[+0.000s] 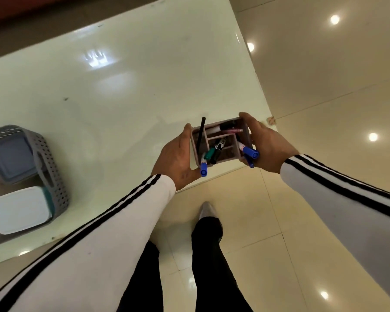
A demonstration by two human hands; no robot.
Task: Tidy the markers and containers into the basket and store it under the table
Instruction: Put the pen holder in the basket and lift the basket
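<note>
A pink compartmented organizer (231,154) full of several markers is held between both hands over the table's near right corner. My left hand (178,158) grips its left side and my right hand (268,145) grips its right side. Blue-capped markers (250,152) stick out at the front, and a thin black pen (200,136) leans out at the left. A grey perforated basket (47,158) stands at the table's left edge with a blue-lidded container (11,158) inside it. A white-lidded teal container (20,209) sits just in front of the basket.
The glossy white table (122,86) stretches away toward a dark far edge. Shiny beige floor tiles (324,86) lie to the right and below. My legs in black trousers (212,255) stand at the table's near edge.
</note>
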